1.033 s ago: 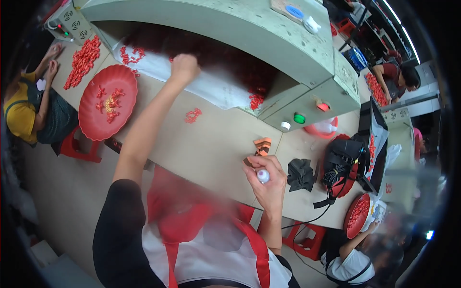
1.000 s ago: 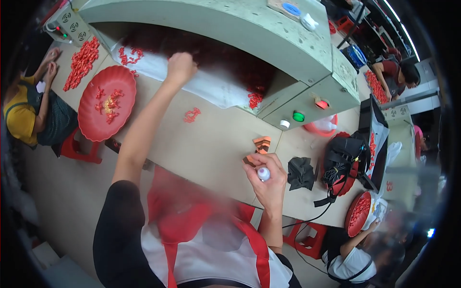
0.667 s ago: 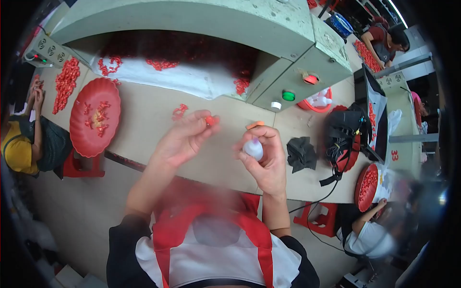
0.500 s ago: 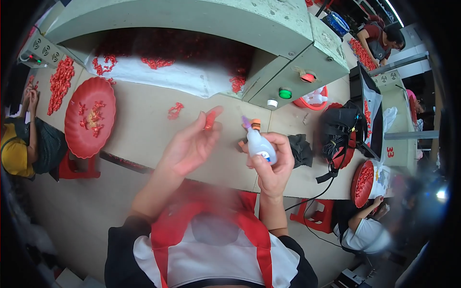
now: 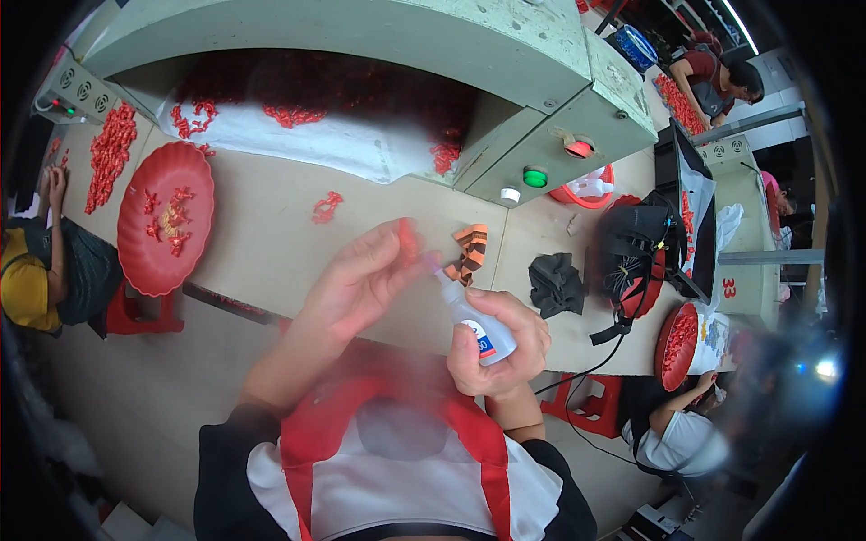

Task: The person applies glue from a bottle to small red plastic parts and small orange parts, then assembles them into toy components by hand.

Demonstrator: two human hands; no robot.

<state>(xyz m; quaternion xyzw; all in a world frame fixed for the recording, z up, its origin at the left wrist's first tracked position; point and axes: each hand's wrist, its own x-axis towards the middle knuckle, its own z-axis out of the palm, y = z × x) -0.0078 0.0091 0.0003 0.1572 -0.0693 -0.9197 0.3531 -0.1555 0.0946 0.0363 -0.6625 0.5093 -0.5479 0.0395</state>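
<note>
My left hand (image 5: 356,281) is raised over the table's front part, its fingers pinching a small glossy red piece (image 5: 408,239) whose exact kind is blurred. Wrapped in my right hand (image 5: 512,347) is a small whitish squeeze bottle (image 5: 481,326) with a blue-and-white label. The bottle tilts up to the left, and its thin purple tip (image 5: 434,261) is at the left fingertips, close to the red piece; whether they touch I cannot tell. Beyond my hands, a cluster of red pieces (image 5: 327,207) lies on the table (image 5: 262,243).
A pale green machine (image 5: 379,41) with a paper-lined opening spans the far side. A scalloped red tray (image 5: 135,252) stands left; an orange-and-dark striped strip (image 5: 469,252), black cloth (image 5: 556,284) and black bag (image 5: 640,239) lie right. Other people sit on both sides.
My right hand has brought the bottle down and turned it so that its tip points at the left fingertips. The striped strip behind it now shows more fully. The left hand has shifted slightly.
</note>
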